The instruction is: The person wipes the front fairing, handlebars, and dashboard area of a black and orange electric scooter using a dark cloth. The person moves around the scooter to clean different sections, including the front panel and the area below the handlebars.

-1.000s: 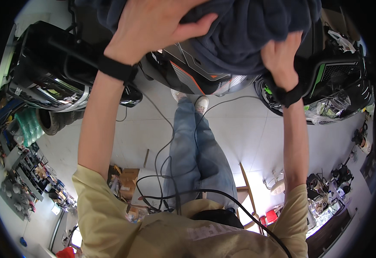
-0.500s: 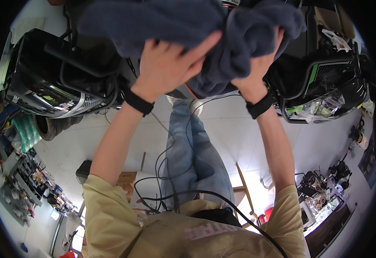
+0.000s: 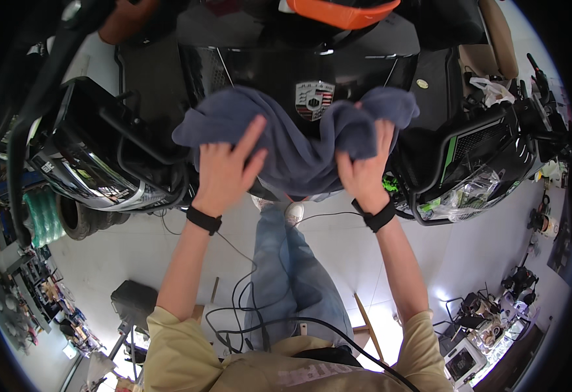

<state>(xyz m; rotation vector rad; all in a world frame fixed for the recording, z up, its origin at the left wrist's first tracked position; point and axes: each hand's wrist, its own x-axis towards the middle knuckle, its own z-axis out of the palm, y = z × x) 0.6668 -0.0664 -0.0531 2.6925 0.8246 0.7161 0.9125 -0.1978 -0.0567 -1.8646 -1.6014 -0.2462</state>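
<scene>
A dark blue-grey towel [image 3: 290,153] drapes across the front of a black vehicle body [image 3: 260,75], just below its shield-shaped badge [image 3: 314,99]. At the towel's left part is my left hand [image 3: 225,173]; its index finger lies over the cloth and the other fingertips are partly hidden at the cloth's edge. My right hand [image 3: 366,175] grips a bunched fold on the right side, with the thumb towards the middle. Both wrists carry black bands. How the cloth's underside touches the body is hidden.
Black bumper bars and glossy panels of the left front section [image 3: 93,157] and right front section [image 3: 488,153] flank me. An orange part [image 3: 345,13] sits above. Cables [image 3: 250,287] hang before my legs; tyres [image 3: 80,219] stand left, a wooden stool [image 3: 368,326] behind.
The towel came down from the top of the view and now spreads lower with both hands. The black body, badge and orange part have come into sight.
</scene>
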